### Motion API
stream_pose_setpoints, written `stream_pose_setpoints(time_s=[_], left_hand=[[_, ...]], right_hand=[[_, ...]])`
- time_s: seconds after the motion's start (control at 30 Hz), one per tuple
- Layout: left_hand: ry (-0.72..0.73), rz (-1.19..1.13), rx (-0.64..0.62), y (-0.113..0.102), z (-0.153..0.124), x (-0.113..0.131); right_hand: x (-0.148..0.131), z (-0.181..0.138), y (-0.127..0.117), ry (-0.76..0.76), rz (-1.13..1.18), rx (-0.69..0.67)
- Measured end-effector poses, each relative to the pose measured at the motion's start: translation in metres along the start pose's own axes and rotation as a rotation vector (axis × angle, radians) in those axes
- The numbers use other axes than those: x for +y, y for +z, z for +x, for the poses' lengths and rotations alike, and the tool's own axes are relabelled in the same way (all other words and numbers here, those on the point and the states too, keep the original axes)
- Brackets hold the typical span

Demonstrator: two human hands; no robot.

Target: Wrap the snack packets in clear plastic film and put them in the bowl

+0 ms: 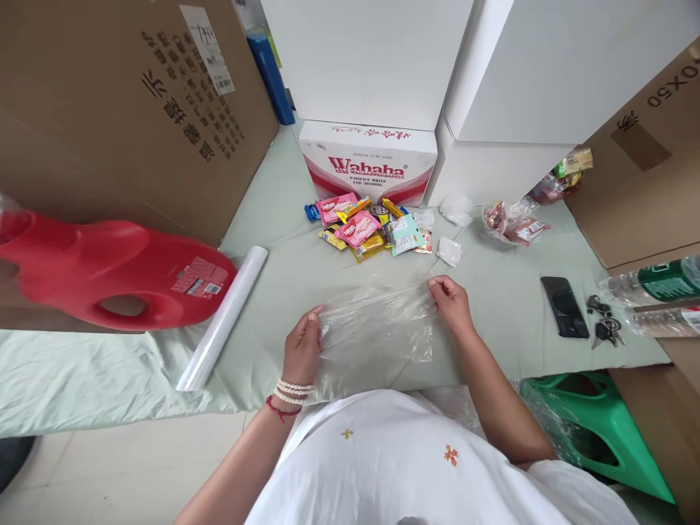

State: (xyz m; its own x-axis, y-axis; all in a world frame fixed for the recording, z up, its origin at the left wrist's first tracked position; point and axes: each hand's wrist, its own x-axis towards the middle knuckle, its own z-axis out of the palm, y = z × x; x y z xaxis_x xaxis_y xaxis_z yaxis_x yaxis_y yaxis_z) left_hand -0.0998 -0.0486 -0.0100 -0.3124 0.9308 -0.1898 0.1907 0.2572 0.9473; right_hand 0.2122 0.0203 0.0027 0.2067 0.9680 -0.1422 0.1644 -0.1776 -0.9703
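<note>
A clear plastic bag (pixel 372 321) is stretched flat between my two hands, just above the cloth-covered table. My left hand (pixel 304 343), with white beads and a red string at the wrist, pinches the bag's left edge. At the upper right corner, my right hand (pixel 451 297) grips the same bag between thumb and fingers. Beyond the bag lies a pile of wrapped snacks (pixel 361 227) in pink, yellow, blue and mint packets. A small folded piece of clear plastic (pixel 449 251) and a crumpled clear plastic clump (pixel 457 209) rest to the right of the pile.
A red jug (pixel 147 251) and a white roll (pixel 223 319) lie at left. The Wahaha box (pixel 369 164) stands behind the snacks. At right are a bowl of packets (pixel 500 222), a phone (pixel 565 306), keys (pixel 604 321) and bottles (pixel 650 284). A green stool (pixel 607 430) stands below.
</note>
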Motion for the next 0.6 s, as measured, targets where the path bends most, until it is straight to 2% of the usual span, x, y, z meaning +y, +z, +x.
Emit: stream_pose_setpoints(time_s=[0.07, 0.1, 0.2, 0.23, 0.27, 0.33, 0.4, 0.43, 0.5, 0.6], left_hand=[[-0.053, 0.084, -0.007, -0.006, 0.008, -0.006], [-0.025, 0.166, 0.016, -0.009, 0.013, -0.006], [0.256, 0.466, 0.187, -0.017, 0.023, 0.008], [0.372, 0.547, 0.226, -0.016, 0.024, 0.016], [0.494, 0.610, 0.212, -0.013, 0.024, 0.024], [0.722, 0.695, 0.036, 0.000, 0.022, 0.038], [0.838, 0.764, -0.193, 0.019, 0.019, 0.042], [0.834, 0.805, -0.246, 0.029, 0.018, 0.040], [0.755, 0.893, -0.262, 0.046, 0.021, 0.030], [0.641, 1.001, -0.288, 0.055, 0.030, 0.009]], right_hand=[[0.009, 0.003, -0.001, 0.041, -0.005, 0.019], [0.012, 0.004, -0.001, 0.045, -0.019, 0.017], [0.018, 0.006, 0.001, 0.026, -0.096, 0.017], [0.018, 0.006, 0.002, 0.020, -0.125, 0.021], [0.017, 0.007, 0.003, 0.016, -0.149, 0.027], [0.015, 0.009, 0.005, 0.008, -0.177, 0.031], [0.012, 0.011, 0.005, -0.002, -0.188, 0.037], [0.012, 0.012, 0.004, -0.009, -0.198, 0.049], [0.014, 0.014, -0.002, -0.032, -0.232, 0.096], [0.025, 0.012, -0.018, -0.065, -0.313, 0.166]])
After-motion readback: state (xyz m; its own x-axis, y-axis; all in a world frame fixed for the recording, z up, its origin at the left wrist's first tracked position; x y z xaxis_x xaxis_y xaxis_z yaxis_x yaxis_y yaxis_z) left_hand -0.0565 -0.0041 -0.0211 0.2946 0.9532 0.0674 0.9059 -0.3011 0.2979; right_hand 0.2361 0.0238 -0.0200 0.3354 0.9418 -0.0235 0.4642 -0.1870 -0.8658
